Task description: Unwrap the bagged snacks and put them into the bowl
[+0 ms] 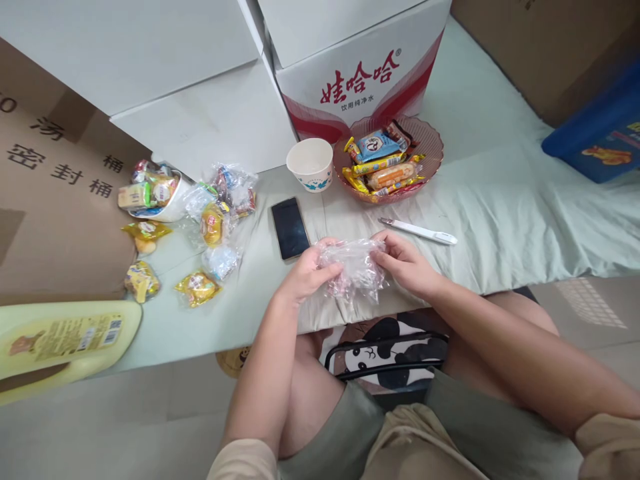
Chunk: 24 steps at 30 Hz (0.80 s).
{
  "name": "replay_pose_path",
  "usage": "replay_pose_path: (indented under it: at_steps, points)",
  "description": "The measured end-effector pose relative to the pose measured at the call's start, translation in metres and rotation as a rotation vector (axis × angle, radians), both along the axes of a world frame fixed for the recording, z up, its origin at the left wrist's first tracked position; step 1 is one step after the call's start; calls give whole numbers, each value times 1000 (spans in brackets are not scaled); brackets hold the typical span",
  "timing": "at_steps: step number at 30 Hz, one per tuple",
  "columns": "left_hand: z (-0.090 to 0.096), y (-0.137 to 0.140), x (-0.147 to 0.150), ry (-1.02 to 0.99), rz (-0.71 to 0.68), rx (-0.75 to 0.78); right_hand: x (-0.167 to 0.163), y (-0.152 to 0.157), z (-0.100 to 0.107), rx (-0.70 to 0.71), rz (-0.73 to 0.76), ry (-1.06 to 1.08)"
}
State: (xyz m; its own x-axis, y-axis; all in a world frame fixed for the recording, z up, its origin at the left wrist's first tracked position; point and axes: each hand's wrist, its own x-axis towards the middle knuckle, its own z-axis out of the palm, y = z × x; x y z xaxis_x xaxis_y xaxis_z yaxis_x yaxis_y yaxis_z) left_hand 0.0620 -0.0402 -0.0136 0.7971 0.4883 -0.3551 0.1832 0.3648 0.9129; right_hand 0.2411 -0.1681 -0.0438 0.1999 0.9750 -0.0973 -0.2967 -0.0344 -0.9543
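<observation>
Both my hands hold a crinkled clear plastic bag (354, 267) above the front edge of the cloth-covered surface. My left hand (311, 270) is closed on the bag's left side, thumb on top. On the opposite side, my right hand (403, 263) pinches the plastic between thumb and fingers. Pinkish patches show in the bag; whether anything lies inside I cannot tell. Just beyond my left hand lies a dark phone (291, 229). A white utility knife (419, 231) rests beyond my right hand.
A white paper cup (311, 165) stands beside a pink glass bowl (434, 150) of wrapped snacks. On the left, a tipped cup (173, 203) and loose packets (197, 288) lie near a yellow bottle (70, 340). Boxes (360, 80) line the back; a blue container (600, 127) stands right.
</observation>
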Motion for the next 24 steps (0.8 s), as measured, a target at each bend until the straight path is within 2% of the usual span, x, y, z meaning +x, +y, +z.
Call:
replay_pose_path:
  at_steps: [5,11,14,18,21,24]
  points:
    - [6,6,-1,-112,89,-50,1,1,6,-30,-85,199]
    - [6,9,0,-16,106,-62,10,3,16,-97,-67,218]
    - [1,10,3,18,116,61,11,5,13,-111,-66,127]
    - [-7,11,10,70,121,277,11,7,4,-224,-65,-16]
    - [-13,13,16,79,253,466,16,8,2,-224,-145,-171]
    - [-18,13,20,115,458,687,22,6,4,-102,-265,-440]
